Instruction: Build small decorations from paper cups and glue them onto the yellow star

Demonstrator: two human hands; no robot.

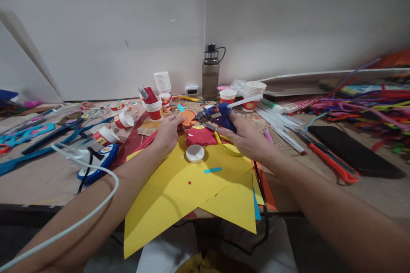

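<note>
My left hand (pixel 169 131) pinches a round orange piece of paper (pixel 188 117) at its left edge. In my right hand (pixel 244 135) is a blue hot glue gun (pixel 214 114), with a white glue stick (pixel 245 101) poking out of its back. The nozzle points left and meets the orange piece's right side, though I cannot tell whether it touches. Below the glue gun lie yellow-handled scissors (pixel 229 147), close to my right fingers. A small white paper cup (pixel 195 153) stands between my forearms on yellow paper sheets (pixel 179 183). Near it rests a blue paper strip (pixel 213 170).
A grey water bottle (pixel 210 74) stands by the white wall, between stacks of paper cups (pixel 254 94). At right lie an orange box cutter (pixel 335 164), a black phone-like slab (pixel 355 151) and pipe cleaners (pixel 368 115). A white cable (pixel 105 202) crosses my left forearm.
</note>
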